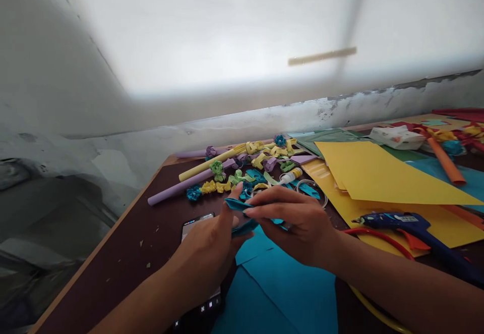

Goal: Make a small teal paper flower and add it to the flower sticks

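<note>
Between my two hands is a small folded piece of blue paper (pixel 237 204). My left hand (pixel 212 243) grips it from the left, its index finger pointing up behind the fold. From the right, my right hand (pixel 298 220) pinches the paper's edge between thumb and fingertips. Part of the paper is hidden by the fingers. Below the hands lie flat blue paper sheets (pixel 280 293). A phone (pixel 197 219) with its screen lit sits partly under my left hand and wrist.
Rolled paper sticks (pixel 177 187) with crumpled paper flowers (pixel 217 170) lie behind the hands, beside a small glue bottle (pixel 291 175). To the right are yellow sheets (pixel 385 172) and a blue glue gun (pixel 401 220). The table's edge (pixel 113 225) runs along the left.
</note>
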A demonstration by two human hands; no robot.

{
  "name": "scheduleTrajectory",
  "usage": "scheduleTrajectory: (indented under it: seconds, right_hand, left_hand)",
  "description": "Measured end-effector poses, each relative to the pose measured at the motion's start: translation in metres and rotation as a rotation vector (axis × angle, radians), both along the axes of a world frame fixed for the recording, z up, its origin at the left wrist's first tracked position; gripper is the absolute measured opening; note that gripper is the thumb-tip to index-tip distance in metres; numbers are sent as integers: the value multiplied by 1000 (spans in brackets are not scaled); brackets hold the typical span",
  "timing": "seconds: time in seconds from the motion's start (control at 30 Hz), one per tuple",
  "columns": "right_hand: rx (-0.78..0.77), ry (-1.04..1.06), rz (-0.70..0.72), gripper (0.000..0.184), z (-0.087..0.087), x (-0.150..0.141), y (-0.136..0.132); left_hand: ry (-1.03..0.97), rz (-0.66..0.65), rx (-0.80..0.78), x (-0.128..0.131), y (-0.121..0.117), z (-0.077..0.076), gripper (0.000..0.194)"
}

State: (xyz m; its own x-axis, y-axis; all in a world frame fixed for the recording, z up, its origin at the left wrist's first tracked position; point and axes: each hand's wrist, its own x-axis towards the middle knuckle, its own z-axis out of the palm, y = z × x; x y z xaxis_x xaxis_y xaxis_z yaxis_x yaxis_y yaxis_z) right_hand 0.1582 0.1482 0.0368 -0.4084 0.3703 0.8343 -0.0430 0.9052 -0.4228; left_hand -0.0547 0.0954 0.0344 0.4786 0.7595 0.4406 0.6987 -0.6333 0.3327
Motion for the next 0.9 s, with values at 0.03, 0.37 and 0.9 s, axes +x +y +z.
scheduleTrajectory:
  seconds: [0.03,0.37,0.9]
  right_hand:
    - [-14,-14,2,25,-1,0,0]
    - [-247,-135,10,21,-3,-4,3]
    - [-218,-271,167,39,-2,5,4]
  left_hand:
    - [-21,31,-40,0,-1,2,64]
    - [53,129,38,-15,9,-2,69]
    - [-53,-13,-231,-10,-5,18,33]
